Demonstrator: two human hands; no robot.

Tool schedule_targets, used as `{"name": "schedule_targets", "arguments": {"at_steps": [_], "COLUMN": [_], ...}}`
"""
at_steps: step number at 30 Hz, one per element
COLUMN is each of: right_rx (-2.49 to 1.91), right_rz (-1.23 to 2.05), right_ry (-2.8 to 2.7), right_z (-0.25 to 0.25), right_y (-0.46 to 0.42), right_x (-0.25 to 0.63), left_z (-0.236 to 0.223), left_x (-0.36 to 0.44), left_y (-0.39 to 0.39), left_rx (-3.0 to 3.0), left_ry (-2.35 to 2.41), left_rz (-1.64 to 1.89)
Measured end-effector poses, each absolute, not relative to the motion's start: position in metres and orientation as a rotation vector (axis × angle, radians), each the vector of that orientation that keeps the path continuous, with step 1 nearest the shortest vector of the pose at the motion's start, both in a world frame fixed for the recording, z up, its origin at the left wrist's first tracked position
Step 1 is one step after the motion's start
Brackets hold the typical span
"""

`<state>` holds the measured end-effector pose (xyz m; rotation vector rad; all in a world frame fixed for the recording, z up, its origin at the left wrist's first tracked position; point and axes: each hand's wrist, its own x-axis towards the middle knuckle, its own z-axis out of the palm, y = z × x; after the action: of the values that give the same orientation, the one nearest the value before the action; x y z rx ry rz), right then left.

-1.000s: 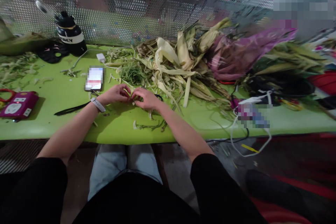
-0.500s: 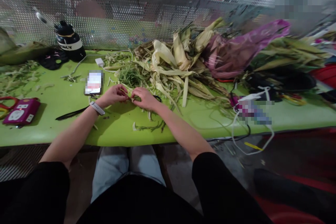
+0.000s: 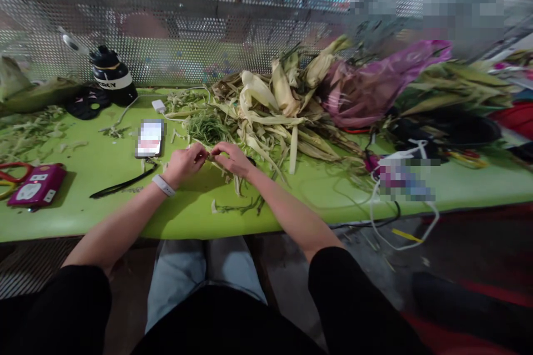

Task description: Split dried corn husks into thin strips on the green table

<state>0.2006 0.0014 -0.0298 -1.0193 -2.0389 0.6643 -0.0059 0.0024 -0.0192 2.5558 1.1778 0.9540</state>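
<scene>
Over the lime-green table (image 3: 175, 219), my left hand (image 3: 187, 162) is closed in a pinch, with a pale band round its wrist. My right hand (image 3: 231, 158) pinches close beside it, the fingertips of both nearly meeting at a small greenish plant piece, mostly hidden by the fingers. Pale plant scraps (image 3: 237, 186) lie under my right hand. Just beyond the hands is a small heap of thin green strips (image 3: 206, 128), beside a large pile of corn husks (image 3: 287, 94). A thin stem (image 3: 235, 209) lies nearer the table's front edge.
Left of my hands are a phone (image 3: 150, 138) with a black strap (image 3: 125, 186), a purple power block (image 3: 37, 186) and orange-handled scissors (image 3: 16, 171). A black bottle (image 3: 112, 77) stands behind. Rightward are a pink plastic bag (image 3: 362, 94) and white cords (image 3: 433, 222).
My left hand has turned, its back now more upward and its fingers curled tighter. My right hand stays beside it, its fingers straighter. The whole view has shifted slightly.
</scene>
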Motion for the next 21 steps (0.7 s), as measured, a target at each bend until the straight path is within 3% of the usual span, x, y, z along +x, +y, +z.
{"name": "schedule_targets", "arguments": {"at_steps": [11, 21], "right_rx": [-1.109, -1.047], "right_rz": [1.267, 1.465], "right_ry": [-1.537, -1.539], "right_z": [-0.039, -0.036], "right_y": [0.012, 0.012], "right_x": [0.197, 0.203], "left_z": [-0.034, -0.039], "left_x": [-0.005, -0.006], "left_y": [0.01, 0.014], "left_rx": [2.585, 2.73], "left_ry": [1.142, 1.034], "left_rz": [0.987, 1.07]}}
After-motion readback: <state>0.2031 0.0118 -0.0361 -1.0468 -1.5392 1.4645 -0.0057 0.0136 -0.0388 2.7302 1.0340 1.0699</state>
